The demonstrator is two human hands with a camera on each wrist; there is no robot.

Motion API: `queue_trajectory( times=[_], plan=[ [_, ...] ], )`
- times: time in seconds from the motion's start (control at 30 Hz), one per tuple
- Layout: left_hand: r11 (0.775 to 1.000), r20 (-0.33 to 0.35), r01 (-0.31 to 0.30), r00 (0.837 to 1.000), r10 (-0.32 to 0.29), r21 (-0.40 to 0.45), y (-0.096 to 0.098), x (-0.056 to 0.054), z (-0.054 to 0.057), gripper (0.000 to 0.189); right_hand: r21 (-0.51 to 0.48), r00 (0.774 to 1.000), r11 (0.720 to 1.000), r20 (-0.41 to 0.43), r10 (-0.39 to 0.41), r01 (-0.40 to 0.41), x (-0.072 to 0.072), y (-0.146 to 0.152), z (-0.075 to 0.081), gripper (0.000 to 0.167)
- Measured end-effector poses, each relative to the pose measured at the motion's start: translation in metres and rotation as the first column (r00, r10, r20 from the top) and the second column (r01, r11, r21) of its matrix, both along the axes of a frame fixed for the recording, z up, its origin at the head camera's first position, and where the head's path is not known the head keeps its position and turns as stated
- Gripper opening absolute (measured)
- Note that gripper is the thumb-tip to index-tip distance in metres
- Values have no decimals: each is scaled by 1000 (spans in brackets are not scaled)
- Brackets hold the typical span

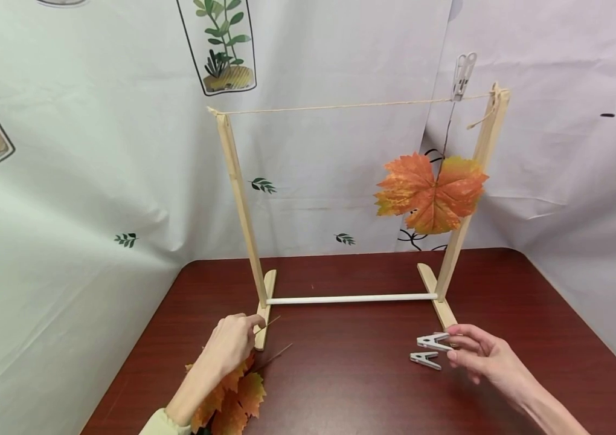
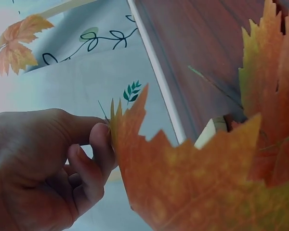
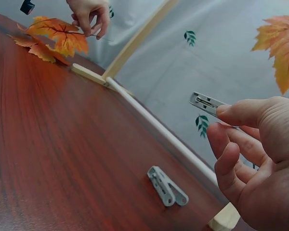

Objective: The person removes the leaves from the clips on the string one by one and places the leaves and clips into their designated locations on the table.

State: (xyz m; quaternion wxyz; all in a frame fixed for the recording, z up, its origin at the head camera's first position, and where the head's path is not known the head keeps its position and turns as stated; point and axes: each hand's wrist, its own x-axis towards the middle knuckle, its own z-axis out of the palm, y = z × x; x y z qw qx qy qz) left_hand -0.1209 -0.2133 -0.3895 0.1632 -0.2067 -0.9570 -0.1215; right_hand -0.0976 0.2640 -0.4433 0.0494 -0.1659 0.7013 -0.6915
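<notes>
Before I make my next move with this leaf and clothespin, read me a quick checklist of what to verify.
1. Left grip pinching the held leaf by its stem: ok.
2. Right grip holding the held clothespin: ok.
3. String spanning the two posts: ok.
4. Hanging leaf clipped to the string by the upper clothespin: ok.
5. Held leaf up at the string: not ok; it is well below.
6. Held clothespin's jaws open: cannot tell.
</notes>
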Motion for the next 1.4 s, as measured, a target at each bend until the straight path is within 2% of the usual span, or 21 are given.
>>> queue_trajectory(
  times=[0.23, 0.53, 0.83, 1.17, 1.4],
  plan=[
    [1000, -34, 25, 999, -24, 12, -2, -2, -8, 28, 12, 1000, 1000, 8, 2, -2, 2, -1, -10, 33],
    [997, -32, 57, 998, -55, 55, -5, -3, -13, 34, -22, 999, 1000, 47, -5, 6, 6, -3, -19, 33],
    [996, 7, 33, 999, -34, 84, -5, -1, -16, 35, 45, 998, 999, 50, -29, 27, 11, -2, -30, 33],
    [996, -12, 28, 1000, -27, 89, -5, 0, -23, 33, 44, 994, 998, 98, -40, 35, 15, -2, -40, 31],
    [994, 16, 8, 1000, -10, 111, -5, 2, -26, 36, 73, 997, 997, 66, -42, 37, 17, -3, -46, 30]
  ],
)
